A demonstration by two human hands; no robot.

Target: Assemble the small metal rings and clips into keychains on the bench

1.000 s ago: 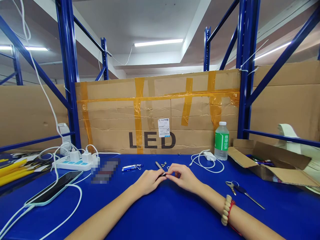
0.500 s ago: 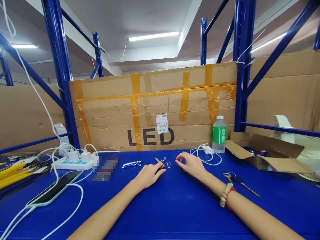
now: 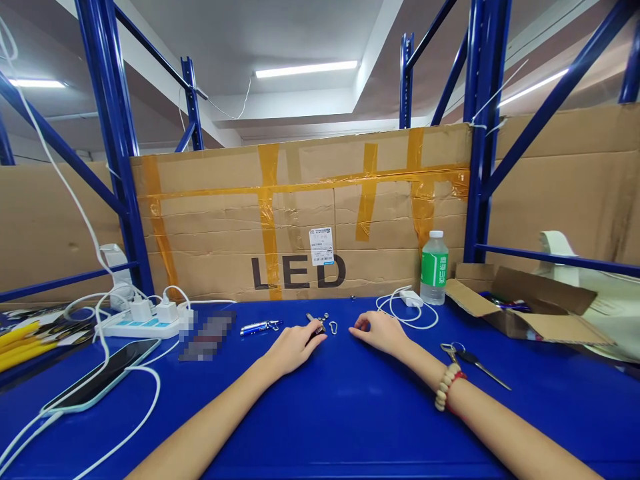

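Note:
My left hand [image 3: 289, 348] rests on the blue table, thumb and fingers closed around a small dark metal tool [image 3: 320, 329] mostly hidden by them. A slim silvery end pokes out past the fingertips. Just beyond lie some tiny metal pieces [image 3: 327, 316], and a small silver carabiner clip [image 3: 333, 327] sits between the two hands. My right hand [image 3: 383, 331] is on the table to the right of the clip, fingers loosely curled, with a gap behind the thumb and nothing visible in it. Left of my left hand is a blue metallic penlight [image 3: 257, 327] with a clasp.
A phone [image 3: 103, 375], cables and a white power strip [image 3: 143, 325] occupy the left. At right are a white charger [image 3: 411, 298] with its cord, a water bottle [image 3: 434, 270], keys [image 3: 473, 360] near my right wrist, and an opened cardboard box [image 3: 523, 313]. Cardboard [image 3: 225, 227] walls the back.
My right thumb and fingertips have come lower and closer together. My left hand keeps its hold on the small metal tool. The whole view has shifted slightly.

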